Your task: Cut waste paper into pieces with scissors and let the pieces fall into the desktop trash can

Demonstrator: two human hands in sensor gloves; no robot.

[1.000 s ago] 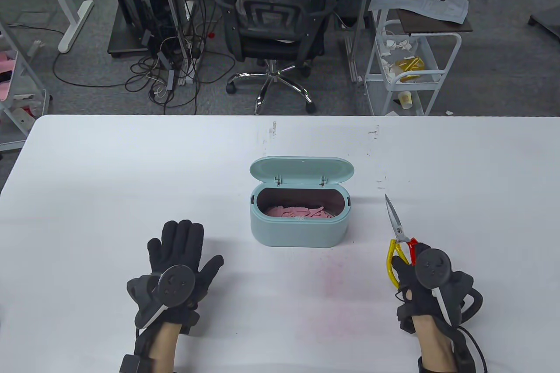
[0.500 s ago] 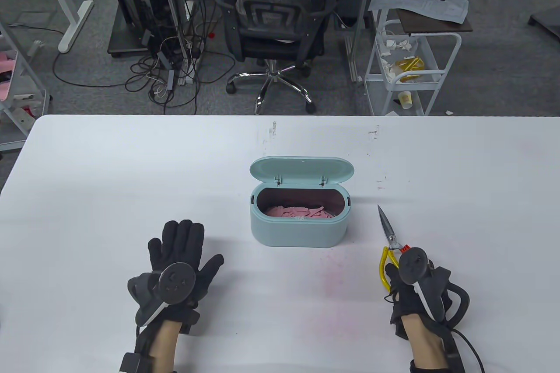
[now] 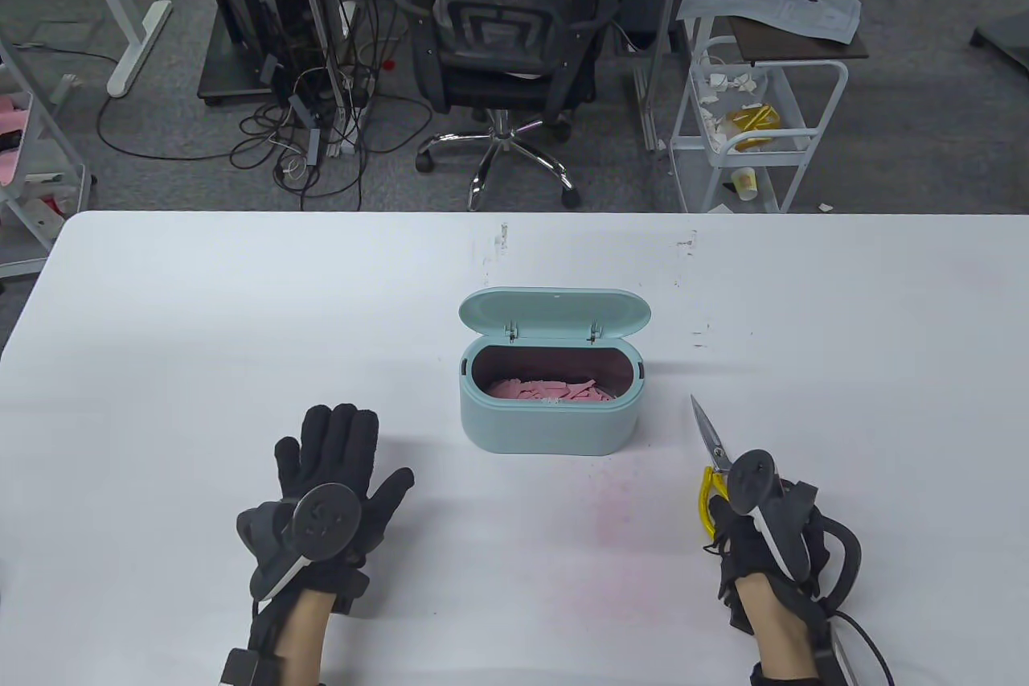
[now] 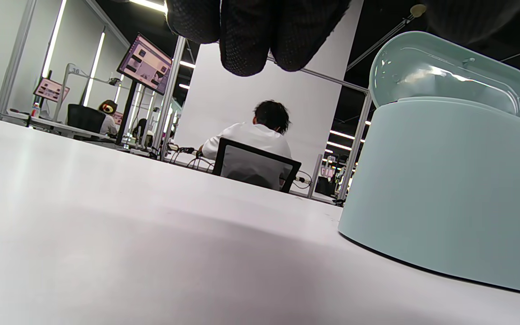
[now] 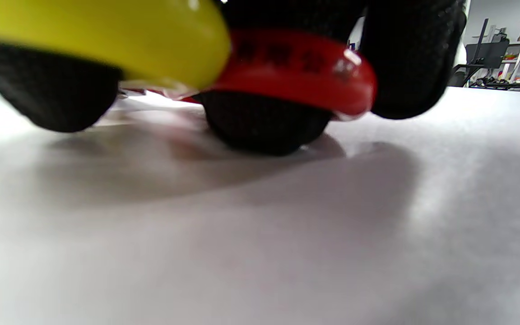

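A mint-green desktop trash can (image 3: pixel 550 422) stands mid-table with its lid (image 3: pixel 555 311) tipped back; pink paper pieces (image 3: pixel 555 390) lie inside. My right hand (image 3: pixel 744 525) grips the scissors (image 3: pixel 711 437) by their yellow (image 5: pixel 106 40) and red handles (image 5: pixel 296 72), low at the table, blades closed and pointing away toward the can's right side. My left hand (image 3: pixel 330 469) lies flat on the table left of the can, fingers straight, holding nothing. In the left wrist view the can (image 4: pixel 445 189) fills the right side and my left hand's fingertips (image 4: pixel 260 31) hang at the top.
The white table (image 3: pixel 201 332) stretches wide around the can. Beyond its far edge stand an office chair (image 3: pixel 506 43), a white wire cart (image 3: pixel 756 123) with scraps, and tangled cables. A seated person (image 4: pixel 251 140) shows in the left wrist view's background.
My right hand has drawn the scissors back toward me and slightly left, lowering them to the table. The left hand and the can have stayed put.
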